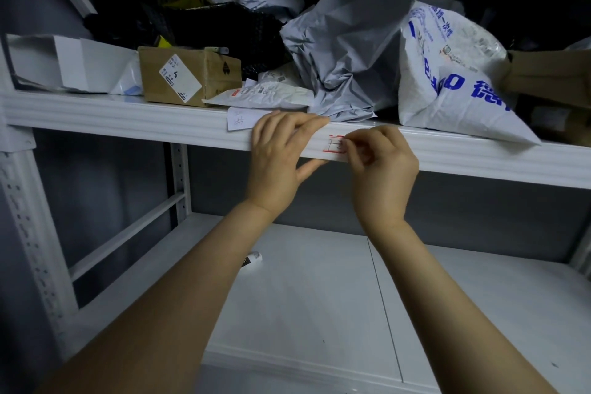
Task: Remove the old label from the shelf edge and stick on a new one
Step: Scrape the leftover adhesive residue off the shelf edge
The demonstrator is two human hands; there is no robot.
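A red-bordered label [335, 145] sits on the white shelf edge [160, 118], below the grey mailer bag [348, 41]. The right hand [382, 166] is at the label's right end, its fingers [358, 144] curled together and pinching it. The left hand [278, 150] rests on the shelf edge just left of the label, fingers straight, thumb underneath. A paper slip [241, 118] overhangs the shelf edge beside that hand.
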